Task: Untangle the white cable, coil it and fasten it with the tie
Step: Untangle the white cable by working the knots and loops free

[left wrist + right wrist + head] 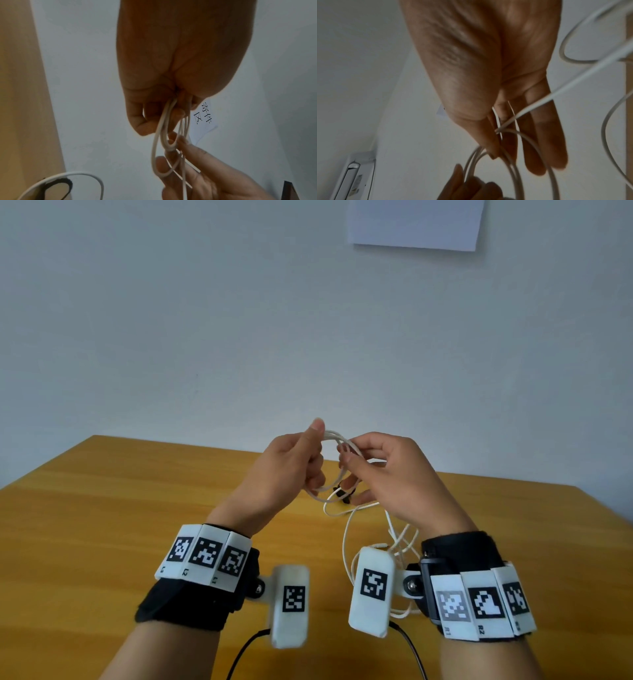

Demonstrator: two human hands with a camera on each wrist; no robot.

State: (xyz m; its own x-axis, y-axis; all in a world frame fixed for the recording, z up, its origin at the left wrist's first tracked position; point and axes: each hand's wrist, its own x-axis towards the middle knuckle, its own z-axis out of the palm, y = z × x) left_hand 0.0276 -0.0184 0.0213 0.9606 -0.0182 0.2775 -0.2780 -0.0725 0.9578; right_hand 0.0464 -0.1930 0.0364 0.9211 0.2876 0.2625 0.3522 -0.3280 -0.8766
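Both hands are raised over the wooden table [120, 525]. My left hand [313, 453] grips a few loops of the white cable [334, 436] in its curled fingers, thumb on top; the left wrist view shows the loops [154, 142] leaving the fist [163, 119]. My right hand [356, 470] pinches a strand between thumb and forefinger, its other fingers nearly straight [539, 148]. A taut strand [573, 82] runs across those fingers. The rest of the cable [346, 542] trails down onto the table in loose curves. The black tie [342, 495] sits on the cable below the hands, also seen as a loop [58, 186].
A pale wall rises behind the table, with a white paper sheet [414, 224] stuck high on the right. The table's far edge lies just behind the hands. Black wires [239, 655] run from the wrist cameras toward me.
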